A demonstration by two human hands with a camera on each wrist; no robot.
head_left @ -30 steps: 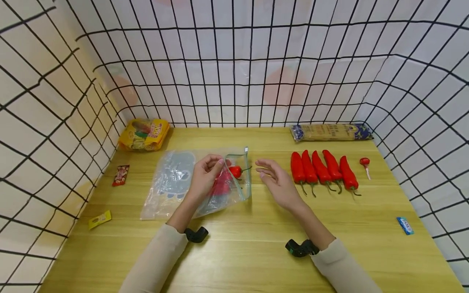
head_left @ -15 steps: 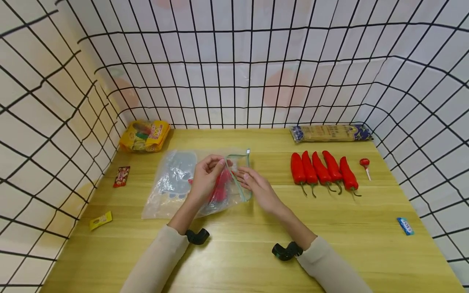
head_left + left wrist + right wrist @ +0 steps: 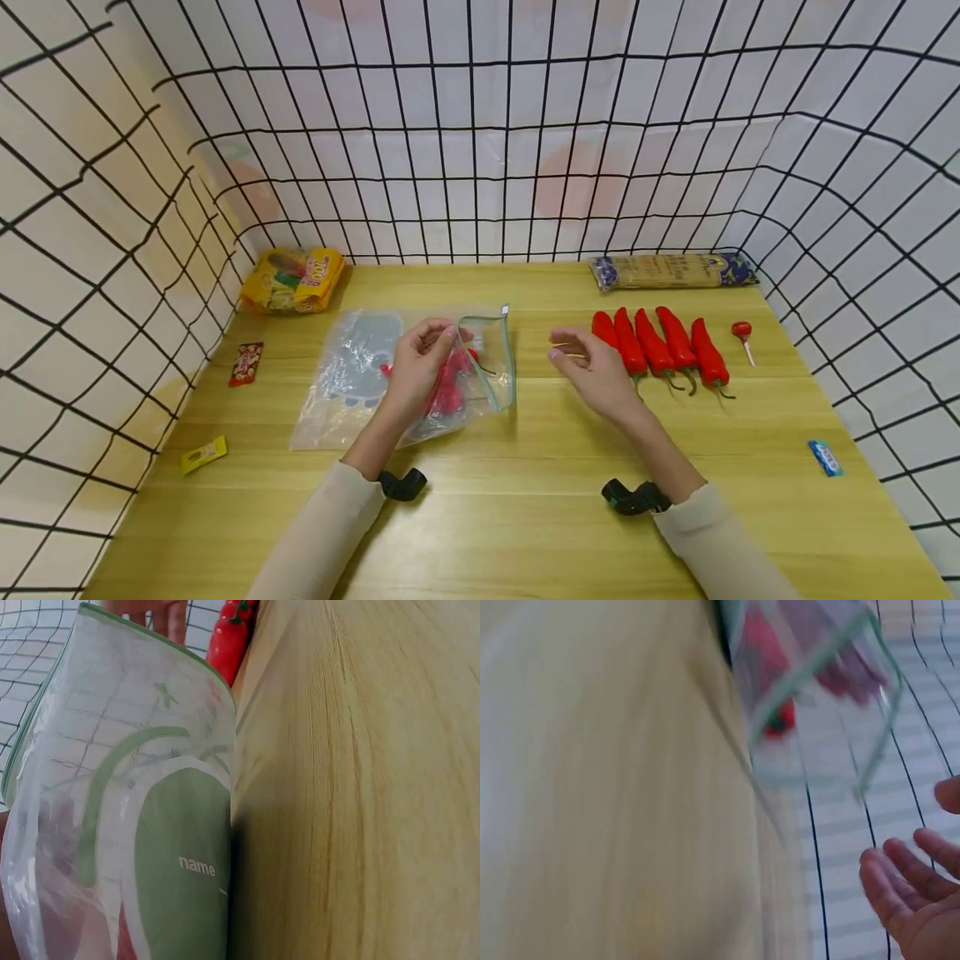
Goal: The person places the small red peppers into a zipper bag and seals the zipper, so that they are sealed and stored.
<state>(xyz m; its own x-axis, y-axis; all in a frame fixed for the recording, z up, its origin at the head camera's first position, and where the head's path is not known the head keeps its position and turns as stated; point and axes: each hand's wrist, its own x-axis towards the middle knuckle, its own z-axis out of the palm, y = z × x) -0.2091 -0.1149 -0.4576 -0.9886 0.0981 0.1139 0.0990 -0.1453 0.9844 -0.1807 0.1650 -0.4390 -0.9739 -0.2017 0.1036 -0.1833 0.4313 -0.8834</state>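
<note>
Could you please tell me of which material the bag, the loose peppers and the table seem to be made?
Bag: likely thin, glossy plastic; the film is see-through and wrinkled, with bright highlights. Loose peppers: smooth, shiny red surface with highlights; real vegetable or moulded plastic, I cannot tell. Table: wood or wood-look laminate, satin finish; grain streaks run across it.

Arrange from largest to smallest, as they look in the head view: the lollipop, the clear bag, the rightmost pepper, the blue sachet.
Clear bag
Rightmost pepper
Blue sachet, lollipop: too alike to rank
</note>
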